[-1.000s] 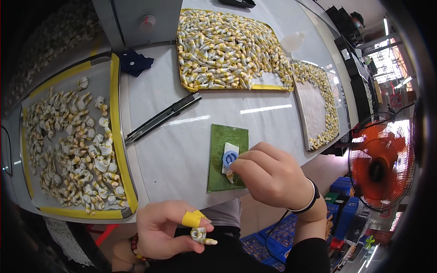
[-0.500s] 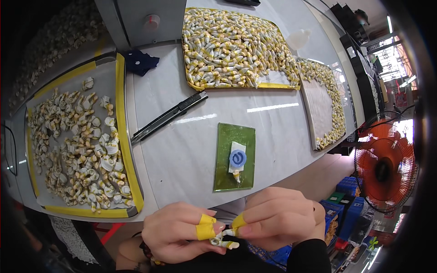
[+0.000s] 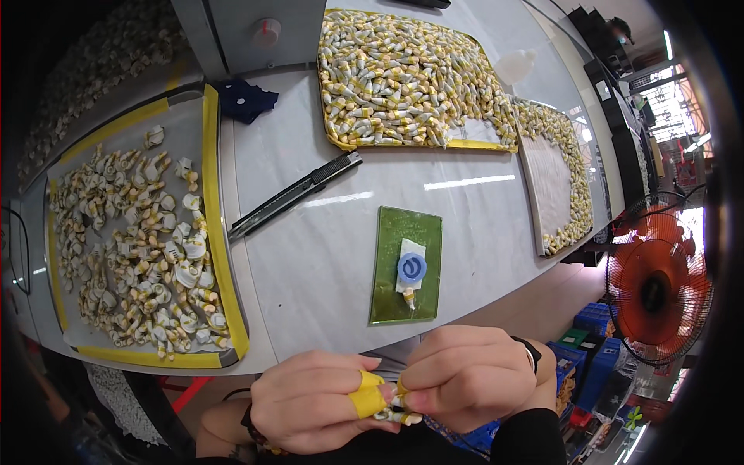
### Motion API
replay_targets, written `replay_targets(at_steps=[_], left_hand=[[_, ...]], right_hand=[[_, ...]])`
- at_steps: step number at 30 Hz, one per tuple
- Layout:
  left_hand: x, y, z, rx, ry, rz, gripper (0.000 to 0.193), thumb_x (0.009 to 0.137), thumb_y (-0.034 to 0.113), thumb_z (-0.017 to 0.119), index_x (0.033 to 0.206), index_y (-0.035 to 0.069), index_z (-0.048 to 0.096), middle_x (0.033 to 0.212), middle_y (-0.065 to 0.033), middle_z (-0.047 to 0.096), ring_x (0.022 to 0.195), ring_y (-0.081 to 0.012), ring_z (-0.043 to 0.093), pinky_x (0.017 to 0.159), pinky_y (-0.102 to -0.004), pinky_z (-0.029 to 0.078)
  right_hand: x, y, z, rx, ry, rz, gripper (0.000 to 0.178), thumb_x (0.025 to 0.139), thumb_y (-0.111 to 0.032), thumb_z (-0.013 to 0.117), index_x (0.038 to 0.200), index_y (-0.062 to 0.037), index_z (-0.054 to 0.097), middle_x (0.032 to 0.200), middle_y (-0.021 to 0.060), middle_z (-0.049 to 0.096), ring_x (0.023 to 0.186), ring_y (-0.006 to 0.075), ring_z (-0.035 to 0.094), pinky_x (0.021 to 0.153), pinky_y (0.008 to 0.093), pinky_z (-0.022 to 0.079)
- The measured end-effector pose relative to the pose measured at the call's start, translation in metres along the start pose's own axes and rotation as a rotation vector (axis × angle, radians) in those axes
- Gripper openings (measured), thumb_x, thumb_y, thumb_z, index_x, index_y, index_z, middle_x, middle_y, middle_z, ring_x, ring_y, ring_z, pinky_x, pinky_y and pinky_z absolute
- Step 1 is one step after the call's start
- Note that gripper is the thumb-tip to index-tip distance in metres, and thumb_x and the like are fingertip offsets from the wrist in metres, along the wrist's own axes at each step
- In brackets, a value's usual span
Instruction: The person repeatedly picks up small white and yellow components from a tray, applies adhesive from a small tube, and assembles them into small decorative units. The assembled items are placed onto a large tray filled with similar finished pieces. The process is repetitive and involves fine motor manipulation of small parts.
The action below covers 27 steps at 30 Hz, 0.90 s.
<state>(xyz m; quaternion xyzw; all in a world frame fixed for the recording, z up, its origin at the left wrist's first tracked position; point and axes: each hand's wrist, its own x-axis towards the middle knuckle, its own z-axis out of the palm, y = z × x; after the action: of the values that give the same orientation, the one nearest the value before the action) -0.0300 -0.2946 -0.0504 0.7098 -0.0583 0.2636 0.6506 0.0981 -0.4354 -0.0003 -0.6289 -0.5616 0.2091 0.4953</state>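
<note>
My left hand (image 3: 314, 399), with yellow tape wrapped round its fingertips, is closed on a small white-and-yellow painted piece (image 3: 401, 417) with a pale peach tip. From the other side, my right hand (image 3: 473, 376) pinches part of the same small work between thumb and fingers. Whether it is one piece or two is hidden by the fingertips. Both hands meet just off the table's near edge. Beyond them lies a green rectangular plate (image 3: 428, 240). On that plate a blue round disc (image 3: 411, 268) sits over a white patch, with a small white-and-yellow piece (image 3: 410, 299) beside it.
A yellow-taped tray (image 3: 209, 155) of loose white pieces stands left. A black utility knife (image 3: 294, 196) lies near a dark blue cloth (image 3: 248, 101). Farther back are a filled tray (image 3: 465, 144) and a partly filled tray (image 3: 542, 186). An orange fan (image 3: 651, 287) stands right.
My hands have drawn closer together around the small work, and the left has shifted slightly right. The table things appear slightly shifted in the picture; nothing on the table has visibly been moved.
</note>
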Motion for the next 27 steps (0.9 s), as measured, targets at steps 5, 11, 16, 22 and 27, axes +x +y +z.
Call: replay_targets(at_steps=[5, 11, 16, 22, 27], left_hand=[[0.003, -0.001, -0.002, 0.045, -0.076, -0.090, 0.031, 0.066, 0.015, 0.080, 0.090, 0.004, 0.065, 0.085, -0.0055, 0.064, 0.074, -0.0199, 0.062, 0.070, -0.0326, 0.055], [0.005, 0.001, 0.003, 0.246, 0.008, -0.033, 0.041, 0.062, 0.018, 0.082, 0.095, 0.004, 0.062, 0.087, -0.0063, 0.065, 0.077, -0.0210, 0.062, 0.072, -0.0337, 0.054], [0.011, -0.005, -0.009, 0.075, -0.152, -0.101, 0.036, 0.064, 0.012, 0.081, 0.091, -0.001, 0.061, 0.085, -0.0123, 0.066, 0.074, -0.0224, 0.063, 0.067, -0.0321, 0.052], [0.001, -0.004, 0.000, -0.650, -0.032, -0.497, 0.023, 0.072, 0.003, 0.075, 0.091, -0.004, 0.065, 0.084, -0.0120, 0.067, 0.075, -0.0176, 0.064, 0.069, -0.0267, 0.049], [0.001, -0.006, -0.002, -0.667, -0.104, -0.545, 0.019, 0.074, 0.003, 0.073, 0.090, -0.002, 0.066, 0.082, -0.0095, 0.068, 0.076, -0.0150, 0.065, 0.070, -0.0238, 0.048]], right_hand=[[-0.006, 0.000, 0.003, -0.088, 0.074, 0.022, 0.026, 0.063, 0.004, 0.074, 0.076, -0.0044, 0.053, 0.073, 0.0090, 0.063, 0.059, 0.0239, 0.061, 0.050, 0.0312, 0.051], [-0.007, -0.008, 0.008, -0.260, 0.168, 0.021, 0.031, 0.059, 0.004, 0.075, 0.080, -0.0064, 0.056, 0.074, 0.0068, 0.063, 0.059, 0.0224, 0.061, 0.051, 0.0296, 0.050], [-0.012, 0.007, 0.001, 0.076, 0.116, 0.042, 0.025, 0.059, -0.001, 0.078, 0.079, -0.0073, 0.064, 0.074, 0.0042, 0.060, 0.060, 0.0203, 0.057, 0.051, 0.0289, 0.047], [0.004, 0.020, -0.012, 0.188, -0.049, -0.046, 0.016, 0.074, -0.006, 0.071, 0.089, -0.0047, 0.067, 0.078, 0.0037, 0.052, 0.067, 0.0175, 0.048, 0.060, 0.0292, 0.035], [0.007, 0.019, -0.013, 0.266, -0.180, 0.054, 0.013, 0.075, -0.009, 0.071, 0.087, -0.0067, 0.065, 0.078, 0.0022, 0.049, 0.070, 0.0178, 0.047, 0.061, 0.0286, 0.035]])
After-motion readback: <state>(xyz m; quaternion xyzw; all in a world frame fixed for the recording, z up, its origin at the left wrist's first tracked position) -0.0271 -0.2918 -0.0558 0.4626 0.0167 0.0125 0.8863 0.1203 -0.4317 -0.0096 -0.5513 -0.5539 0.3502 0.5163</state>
